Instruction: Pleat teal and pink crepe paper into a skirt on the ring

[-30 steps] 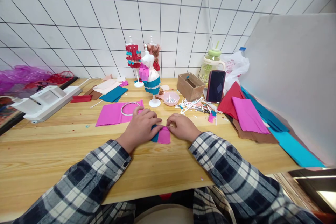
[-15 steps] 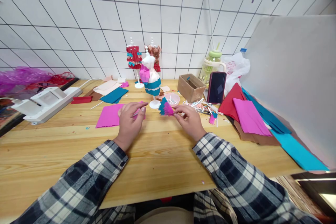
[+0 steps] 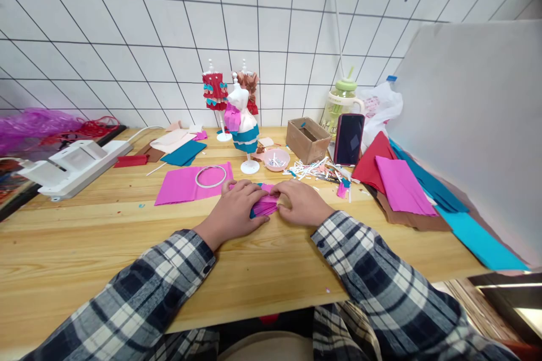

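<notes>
A small pleated piece of magenta and teal crepe paper (image 3: 266,206) lies low over the wooden table between my hands. My left hand (image 3: 237,207) is bent over its left part, fingers along the far edge and thumb along the near one. At its right end, the fingers of my right hand (image 3: 302,203) are pinched on the gathered paper. Some of the piece is hidden beneath my fingers. Just beyond my left hand, a thin pale ring (image 3: 210,168) rests on a flat magenta sheet (image 3: 175,186).
Dress forms in paper clothes stand behind, the nearest a white one (image 3: 241,102). Near it are a pink dish (image 3: 277,166), a cardboard box (image 3: 309,149), paper scraps (image 3: 315,169) and a phone (image 3: 348,140). Folded crepe sheets (image 3: 404,186) lie right; a power strip (image 3: 80,172) lies left.
Both hands have come together. The left hand has moved right, off the ring and magenta sheet, onto the pleated paper. My right hand has lowered the paper toward the table.
</notes>
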Motion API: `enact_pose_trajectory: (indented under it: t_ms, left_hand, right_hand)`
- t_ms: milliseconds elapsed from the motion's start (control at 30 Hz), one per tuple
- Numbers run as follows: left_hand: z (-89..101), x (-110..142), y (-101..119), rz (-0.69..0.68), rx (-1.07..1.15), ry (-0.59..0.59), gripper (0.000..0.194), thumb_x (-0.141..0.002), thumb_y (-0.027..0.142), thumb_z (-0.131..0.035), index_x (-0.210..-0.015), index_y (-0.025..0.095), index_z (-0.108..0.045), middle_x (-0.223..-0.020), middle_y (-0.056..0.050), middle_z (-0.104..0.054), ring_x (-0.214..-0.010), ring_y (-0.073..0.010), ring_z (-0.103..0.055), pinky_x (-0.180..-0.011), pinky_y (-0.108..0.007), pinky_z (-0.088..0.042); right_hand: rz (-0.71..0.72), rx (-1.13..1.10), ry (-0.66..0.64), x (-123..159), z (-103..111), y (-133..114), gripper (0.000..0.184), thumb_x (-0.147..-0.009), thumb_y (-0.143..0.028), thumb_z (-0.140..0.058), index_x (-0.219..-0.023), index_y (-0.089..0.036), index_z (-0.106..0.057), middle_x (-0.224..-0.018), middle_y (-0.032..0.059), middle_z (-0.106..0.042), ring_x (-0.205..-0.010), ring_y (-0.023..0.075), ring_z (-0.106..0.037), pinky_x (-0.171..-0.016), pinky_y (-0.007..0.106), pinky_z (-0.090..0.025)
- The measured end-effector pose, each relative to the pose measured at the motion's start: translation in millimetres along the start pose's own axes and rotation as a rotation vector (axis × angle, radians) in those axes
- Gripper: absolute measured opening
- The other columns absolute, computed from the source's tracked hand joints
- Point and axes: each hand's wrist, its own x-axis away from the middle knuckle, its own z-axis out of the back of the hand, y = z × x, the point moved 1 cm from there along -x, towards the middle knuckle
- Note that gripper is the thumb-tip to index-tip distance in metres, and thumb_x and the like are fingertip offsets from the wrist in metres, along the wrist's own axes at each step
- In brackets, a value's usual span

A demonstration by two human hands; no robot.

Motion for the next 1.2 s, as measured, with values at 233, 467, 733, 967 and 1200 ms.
enact_pose_trajectory:
  t_ms: [233,467,733,967,1200]
  left_hand:
    - [-6.9,0,-6,0.033,-0.039,-0.009,0.026,-0.083,0.043,-0.059,-0.098,0.024,-0.068,-0.094,-0.007,-0.069,-0.097,-0.0282,-0.055,-0.094,-0.052,-0.025]
    - [-5.7,-1,-5,0.021,-0.036,-0.016,0.019,-0.088,0.035,-0.055,-0.085,0.023,-0.069,-0.086,-0.004,-0.07,-0.092,-0.0253,-0.056,-0.094,-0.053,-0.023]
    - [-4.1,-2,-6,0.001,-0.053,-0.031,0.023,-0.091,0.035,-0.05,-0.086,0.024,-0.07,-0.084,-0.002,-0.071,-0.089,-0.0241,-0.058,-0.096,-0.056,-0.021]
    - [-3.2,0,-4,-0.022,-0.069,-0.023,0.021,-0.091,0.033,-0.051,-0.087,0.025,-0.07,-0.085,-0.002,-0.072,-0.092,-0.0244,-0.058,-0.101,-0.059,-0.015]
    - [-9.0,0,-7,0.016,0.004,-0.06,0.021,-0.091,0.03,-0.051,-0.087,0.025,-0.071,-0.084,-0.003,-0.072,-0.089,-0.0235,-0.059,-0.099,-0.059,-0.015]
  right_hand:
    - [0.009,0.137,-0.05,-3,-12,-3,0.025,-0.086,-0.035,-0.064,-0.106,-0.02,-0.067,-0.099,0.0074,-0.067,-0.095,0.0213,-0.057,-0.083,0.032,-0.041]
    - [-0.01,0.128,-0.084,-3,-10,2,0.019,-0.091,-0.025,-0.054,-0.1,-0.023,-0.071,-0.094,0.0048,-0.07,-0.093,0.0188,-0.059,-0.081,0.03,-0.04]
    - [-0.023,0.193,-0.133,-4,-9,-1,0.023,-0.094,-0.034,-0.05,-0.102,-0.024,-0.069,-0.097,0.0045,-0.068,-0.094,0.0191,-0.059,-0.08,0.03,-0.04]
    - [-0.011,0.172,-0.112,-3,-11,-1,0.023,-0.093,-0.025,-0.047,-0.099,-0.023,-0.07,-0.094,0.0046,-0.068,-0.091,0.0185,-0.058,-0.08,0.029,-0.039]
    - [-0.117,0.033,-0.082,-6,-16,6,0.017,-0.086,-0.033,-0.059,-0.093,-0.023,-0.072,-0.088,0.0028,-0.068,-0.085,0.0171,-0.058,-0.072,0.027,-0.037]
